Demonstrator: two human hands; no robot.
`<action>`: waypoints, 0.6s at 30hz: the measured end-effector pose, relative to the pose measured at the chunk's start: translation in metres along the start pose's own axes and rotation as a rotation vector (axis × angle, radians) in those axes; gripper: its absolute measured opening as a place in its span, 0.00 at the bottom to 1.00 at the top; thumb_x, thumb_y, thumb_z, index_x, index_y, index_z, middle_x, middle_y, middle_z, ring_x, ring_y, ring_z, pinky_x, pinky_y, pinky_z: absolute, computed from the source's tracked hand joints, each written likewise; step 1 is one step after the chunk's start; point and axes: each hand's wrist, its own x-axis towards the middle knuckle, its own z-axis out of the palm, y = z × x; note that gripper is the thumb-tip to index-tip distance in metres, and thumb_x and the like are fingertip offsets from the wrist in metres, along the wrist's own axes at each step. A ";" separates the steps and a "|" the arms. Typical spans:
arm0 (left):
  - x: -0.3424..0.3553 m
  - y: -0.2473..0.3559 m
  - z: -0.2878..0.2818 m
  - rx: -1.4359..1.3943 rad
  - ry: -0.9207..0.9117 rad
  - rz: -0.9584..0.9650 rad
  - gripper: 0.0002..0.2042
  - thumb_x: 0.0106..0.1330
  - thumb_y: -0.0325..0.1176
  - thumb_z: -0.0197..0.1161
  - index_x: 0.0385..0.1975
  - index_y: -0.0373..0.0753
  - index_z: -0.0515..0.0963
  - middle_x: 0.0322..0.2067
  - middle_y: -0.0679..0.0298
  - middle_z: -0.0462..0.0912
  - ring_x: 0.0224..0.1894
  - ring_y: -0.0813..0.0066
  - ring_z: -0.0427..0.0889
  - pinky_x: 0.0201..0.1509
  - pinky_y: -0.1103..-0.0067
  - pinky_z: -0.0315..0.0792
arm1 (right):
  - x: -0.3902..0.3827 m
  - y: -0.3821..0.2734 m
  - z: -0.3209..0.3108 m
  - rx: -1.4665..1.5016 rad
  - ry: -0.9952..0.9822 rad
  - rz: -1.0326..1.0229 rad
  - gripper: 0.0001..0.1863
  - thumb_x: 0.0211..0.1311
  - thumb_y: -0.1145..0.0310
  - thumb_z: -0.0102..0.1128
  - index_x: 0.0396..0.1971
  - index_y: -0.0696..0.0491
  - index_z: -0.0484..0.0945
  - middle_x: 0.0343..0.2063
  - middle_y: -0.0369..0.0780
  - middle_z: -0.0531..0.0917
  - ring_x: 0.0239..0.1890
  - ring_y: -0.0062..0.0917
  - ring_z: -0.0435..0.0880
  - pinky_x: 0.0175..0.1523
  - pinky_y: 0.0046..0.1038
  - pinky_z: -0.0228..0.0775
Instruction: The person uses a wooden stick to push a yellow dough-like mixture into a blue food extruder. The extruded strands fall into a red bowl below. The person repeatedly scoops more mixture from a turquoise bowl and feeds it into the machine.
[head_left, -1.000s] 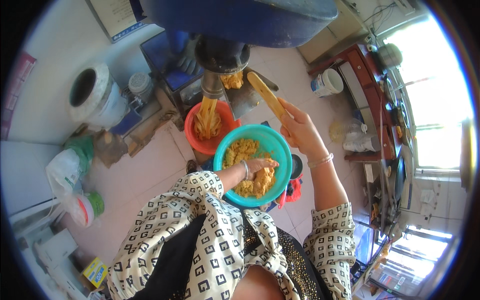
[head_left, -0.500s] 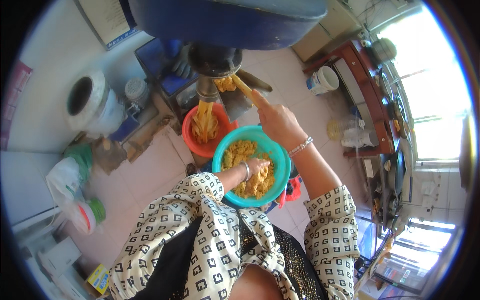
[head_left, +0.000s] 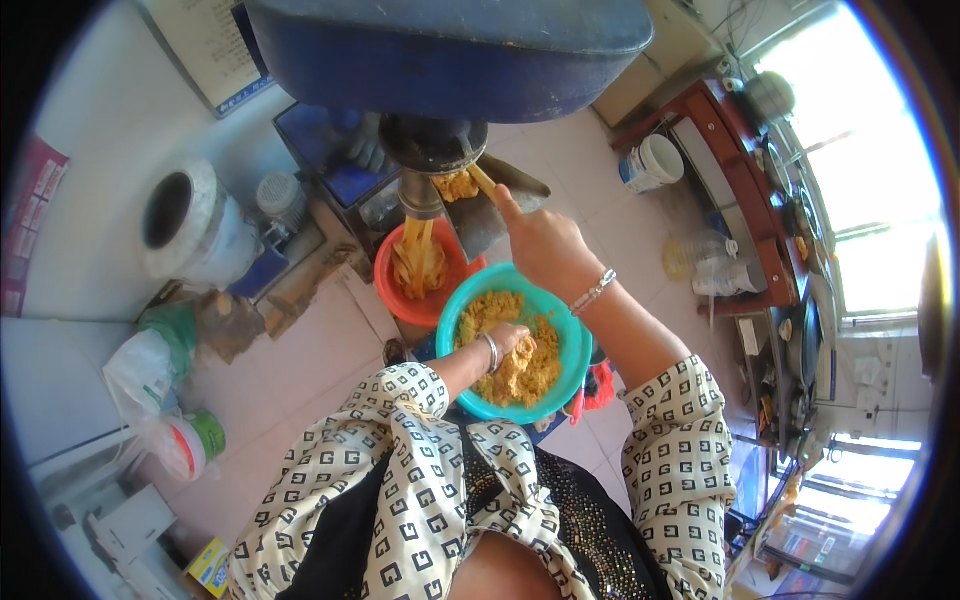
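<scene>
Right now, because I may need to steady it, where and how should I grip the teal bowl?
Probably best to grip the bowl by its near right rim, coming from the right: that curved edge is free, bare wall shows above the crumbs, and the left hand reaches in from the left.

Near the frame's centre you have two hands, a left hand and a right hand, plus one wooden stick, one teal bowl and one red bowl, while you can count one blue machine at the top and one white bucket at upper right.
</scene>
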 end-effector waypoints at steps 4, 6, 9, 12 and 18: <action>0.003 0.005 -0.005 -0.049 0.118 -0.006 0.18 0.71 0.43 0.50 0.31 0.36 0.83 0.23 0.59 0.83 0.23 0.66 0.81 0.30 0.66 0.78 | -0.009 0.008 0.000 0.012 0.057 0.004 0.33 0.64 0.71 0.51 0.70 0.54 0.58 0.19 0.47 0.81 0.23 0.42 0.84 0.29 0.41 0.74; -0.011 0.017 -0.009 -0.216 0.003 -0.081 0.19 0.71 0.44 0.49 0.33 0.36 0.82 0.24 0.59 0.83 0.24 0.64 0.82 0.31 0.65 0.79 | -0.032 0.022 -0.017 0.113 0.050 0.030 0.35 0.63 0.71 0.51 0.71 0.53 0.57 0.21 0.47 0.82 0.25 0.42 0.84 0.31 0.41 0.76; -0.020 0.025 -0.009 -0.380 -0.230 -0.144 0.18 0.72 0.46 0.49 0.42 0.37 0.78 0.34 0.58 0.84 0.35 0.60 0.83 0.43 0.62 0.79 | -0.053 0.037 -0.012 0.198 0.014 0.110 0.35 0.63 0.71 0.50 0.72 0.50 0.57 0.24 0.49 0.83 0.27 0.45 0.85 0.33 0.43 0.77; -0.028 0.024 -0.007 -0.339 -0.359 -0.148 0.14 0.70 0.39 0.55 0.49 0.37 0.73 0.44 0.56 0.82 0.46 0.58 0.82 0.54 0.57 0.76 | -0.039 0.018 0.003 0.302 -0.043 0.138 0.37 0.61 0.74 0.51 0.72 0.53 0.54 0.25 0.52 0.84 0.29 0.47 0.86 0.34 0.44 0.78; -0.021 0.009 0.004 -0.185 -0.229 0.121 0.23 0.69 0.55 0.60 0.44 0.37 0.77 0.36 0.59 0.84 0.37 0.65 0.86 0.38 0.66 0.83 | -0.014 -0.002 0.015 0.255 -0.027 0.072 0.41 0.57 0.75 0.53 0.72 0.59 0.50 0.25 0.52 0.84 0.29 0.47 0.86 0.34 0.44 0.78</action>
